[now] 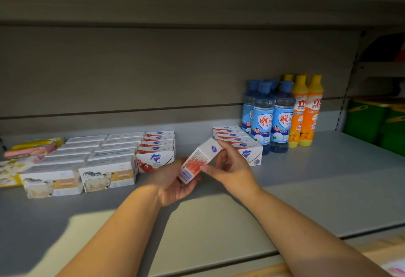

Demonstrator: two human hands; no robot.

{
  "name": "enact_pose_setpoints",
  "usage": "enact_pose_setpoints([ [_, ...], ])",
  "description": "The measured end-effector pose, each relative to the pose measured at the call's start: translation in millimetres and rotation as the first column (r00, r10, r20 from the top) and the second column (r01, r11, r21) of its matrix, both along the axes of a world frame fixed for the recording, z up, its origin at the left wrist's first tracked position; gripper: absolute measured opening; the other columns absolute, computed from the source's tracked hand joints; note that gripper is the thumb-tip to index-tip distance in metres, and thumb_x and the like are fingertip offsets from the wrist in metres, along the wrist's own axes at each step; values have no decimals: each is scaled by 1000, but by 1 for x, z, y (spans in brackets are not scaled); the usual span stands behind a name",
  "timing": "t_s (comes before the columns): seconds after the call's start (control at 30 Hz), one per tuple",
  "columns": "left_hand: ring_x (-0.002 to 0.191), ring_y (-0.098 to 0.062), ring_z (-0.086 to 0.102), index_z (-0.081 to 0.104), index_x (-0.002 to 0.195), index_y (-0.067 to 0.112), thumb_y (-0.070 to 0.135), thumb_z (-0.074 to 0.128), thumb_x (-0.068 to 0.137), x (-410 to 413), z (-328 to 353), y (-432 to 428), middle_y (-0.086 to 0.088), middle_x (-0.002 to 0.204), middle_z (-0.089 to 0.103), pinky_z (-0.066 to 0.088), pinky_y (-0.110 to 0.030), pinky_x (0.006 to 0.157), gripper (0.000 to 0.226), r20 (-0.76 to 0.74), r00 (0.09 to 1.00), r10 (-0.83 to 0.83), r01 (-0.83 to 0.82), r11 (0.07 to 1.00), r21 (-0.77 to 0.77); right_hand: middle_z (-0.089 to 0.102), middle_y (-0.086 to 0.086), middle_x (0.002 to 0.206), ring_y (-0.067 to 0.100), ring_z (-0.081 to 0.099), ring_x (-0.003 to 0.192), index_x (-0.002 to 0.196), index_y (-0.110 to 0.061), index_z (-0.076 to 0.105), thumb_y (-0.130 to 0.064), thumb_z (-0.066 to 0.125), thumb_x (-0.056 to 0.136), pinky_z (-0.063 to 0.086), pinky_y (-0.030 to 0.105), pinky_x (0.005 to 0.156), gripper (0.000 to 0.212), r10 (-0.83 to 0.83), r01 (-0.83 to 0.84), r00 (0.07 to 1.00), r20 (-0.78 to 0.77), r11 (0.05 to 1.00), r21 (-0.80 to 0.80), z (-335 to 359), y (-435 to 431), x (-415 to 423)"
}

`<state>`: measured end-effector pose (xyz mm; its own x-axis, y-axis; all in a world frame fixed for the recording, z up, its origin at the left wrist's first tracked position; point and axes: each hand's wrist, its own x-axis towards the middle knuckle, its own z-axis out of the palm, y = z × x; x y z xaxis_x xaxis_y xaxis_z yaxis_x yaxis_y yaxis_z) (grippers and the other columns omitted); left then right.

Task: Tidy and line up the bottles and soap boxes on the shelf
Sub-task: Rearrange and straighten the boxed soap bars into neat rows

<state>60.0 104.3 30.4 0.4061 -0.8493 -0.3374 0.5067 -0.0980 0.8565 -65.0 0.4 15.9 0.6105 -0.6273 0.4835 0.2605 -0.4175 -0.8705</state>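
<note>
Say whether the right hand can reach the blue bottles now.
Probably not yet: the right hand grips a soap box with the left hand. The way to the blue bottles looks free once it lets go.

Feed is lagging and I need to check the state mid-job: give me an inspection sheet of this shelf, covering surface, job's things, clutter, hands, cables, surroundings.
Surface: grey shelf, sunlit patch at front.
Job's things: soap box held tilted above the shelf; left Safeguard row and right Safeguard row flank it; sheep-print boxes in two rows at left; blue bottles and orange bottles upright at right.
Clutter: pink and yellow packets lying loose, far left.
Hands: left hand holds the soap box's lower end; right hand grips its upper part.
Cables: nothing seen.
Surroundings: green containers in the next bay, right.
</note>
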Motion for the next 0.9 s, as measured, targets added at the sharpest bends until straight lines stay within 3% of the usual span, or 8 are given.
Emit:
enact_pose_setpoints([
  [0.13,70,-15,65,65,107,11,43,60,83,-4,3,-2,-9,88,65,56,-24,53,40,35,997,-64,67,995,-79,66,3,102,7,58,86,106,-26,58,-13,80,70,48,21,77,45,-62,58,996,65,996,64,2,-6,-1],
  [0.23,71,-11,66,62,110,18,26,73,70,-6,2,-2,-1,92,67,56,-22,62,42,249,968,-35,85,978,-192,63,10,91,14,55,80,98,-18,57,-13,81,69,48,30,76,37,-118,103,987,113,986,133,3,-8,-1],
  [0.33,61,2,64,63,100,25,12,82,70,-10,-7,-5,14,73,69,50,-18,52,38,666,745,39,3,998,-62,59,26,91,26,51,74,94,-15,55,-16,82,68,48,45,78,37,-171,158,981,87,977,144,2,-9,0],
  [0.4,50,4,59,66,84,27,22,81,72,-11,-13,-9,16,59,65,45,-16,43,19,779,622,84,-80,996,-43,61,26,98,26,55,78,98,-15,56,-14,82,68,49,46,82,39,-167,160,984,61,981,109,1,-9,1],
  [0.47,46,-3,57,68,79,23,29,78,75,-10,-15,-12,8,58,64,45,-19,41,12,730,672,129,-86,992,-97,64,15,93,18,57,81,101,-19,57,-11,78,72,50,38,79,37,-94,86,993,72,990,112,1,-10,1],
  [0.6,37,-17,47,64,89,7,42,63,84,-14,-7,-15,-4,58,60,39,-22,36,35,483,853,199,-138,978,-158,56,7,83,12,52,70,106,-26,58,-26,69,83,42,28,62,25,-20,28,994,-107,996,81,-3,-11,4],
  [0.8,34,-18,48,59,103,6,52,42,94,-15,-3,-14,-6,56,59,39,-22,34,50,453,860,235,-223,971,-80,65,3,96,2,60,59,124,-28,53,-34,61,88,47,18,52,37,203,-136,938,-281,961,242,-7,-10,6],
  [0.9,61,-18,65,63,101,17,48,42,96,-13,-1,-16,-2,74,70,57,-35,62,38,470,839,275,-252,961,-113,64,-1,90,-5,58,63,128,-27,49,-18,68,84,45,12,59,49,125,-100,964,-235,988,116,-10,-11,6],
])
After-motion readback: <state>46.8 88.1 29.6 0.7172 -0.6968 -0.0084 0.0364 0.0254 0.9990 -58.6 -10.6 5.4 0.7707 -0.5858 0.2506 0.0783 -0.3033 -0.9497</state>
